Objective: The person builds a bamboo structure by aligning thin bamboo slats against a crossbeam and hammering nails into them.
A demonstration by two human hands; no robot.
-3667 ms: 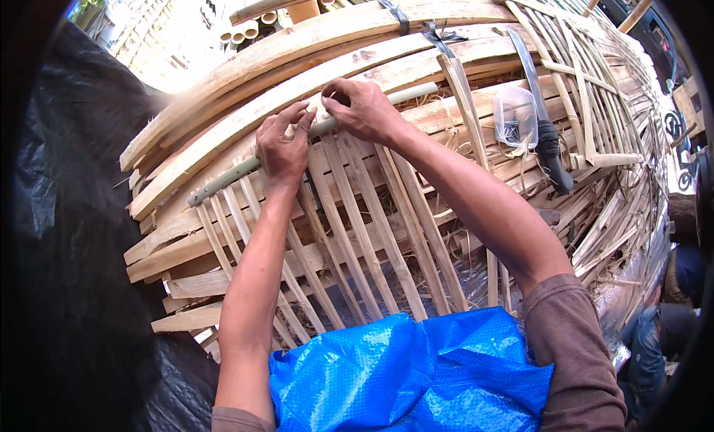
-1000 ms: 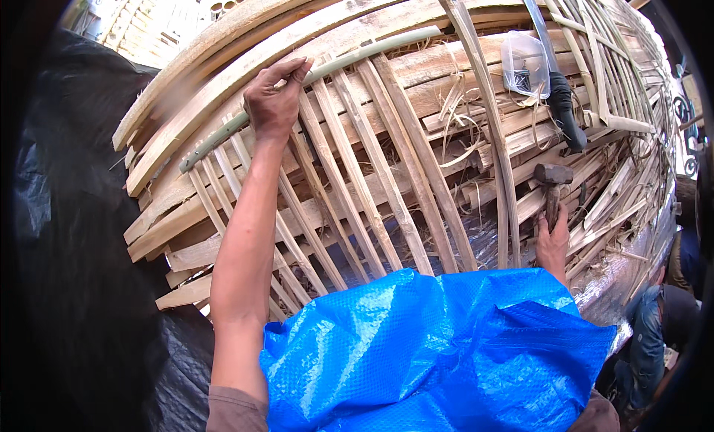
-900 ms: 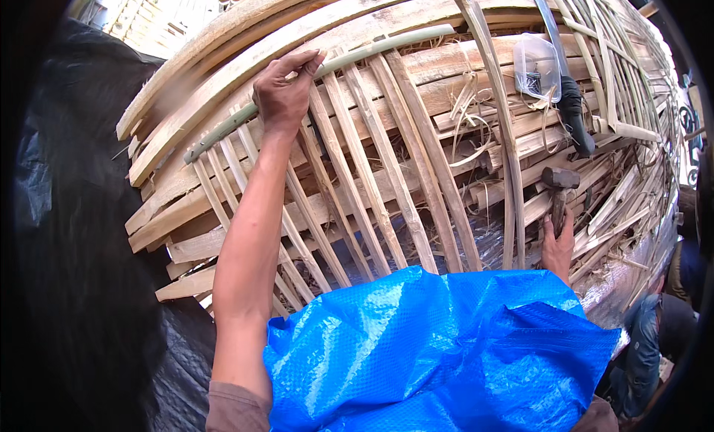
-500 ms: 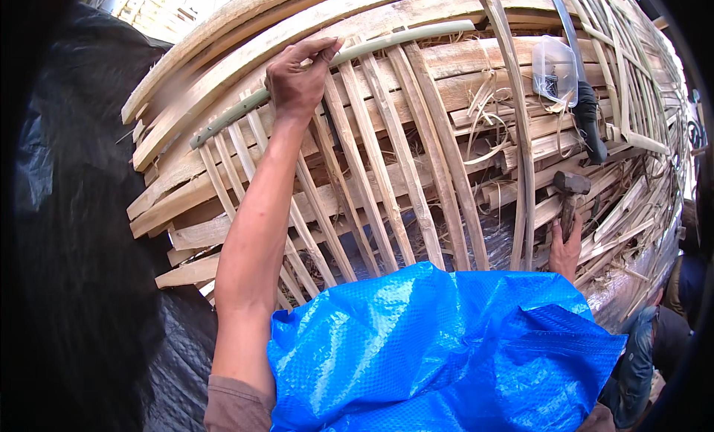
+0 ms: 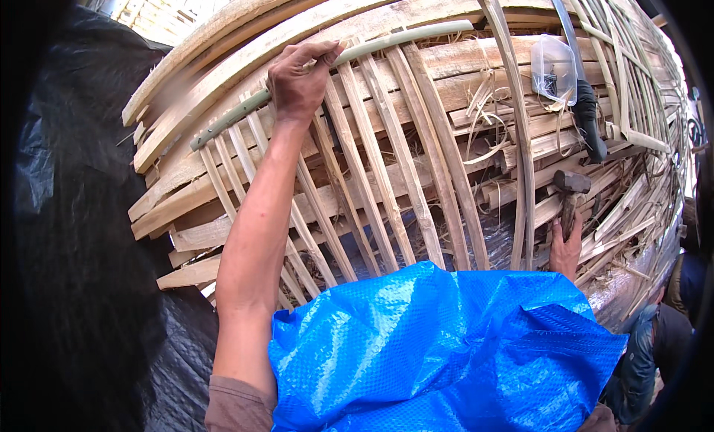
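My left hand (image 5: 300, 82) is over a long green bamboo strip (image 5: 405, 37). Its fingers are pinched together close to the strip, and whatever they hold is hidden or too small to name. Several thin wooden slats (image 5: 379, 97) run from under this strip toward me like the bars of a rack. Off to the right, my right hand (image 5: 567, 250) grips the wooden handle of a hammer (image 5: 572, 182), its dark metal head pointing away from me.
A clear plastic tub (image 5: 554, 71) of nails sits beside a dark-handled blade (image 5: 587, 108). Beneath lie stacked planks (image 5: 178, 201) and wood shavings. Blue plastic sheeting (image 5: 439, 343) covers the near middle; black sheeting (image 5: 82, 209) hangs left. Another person's leg (image 5: 632, 372) shows at lower right.
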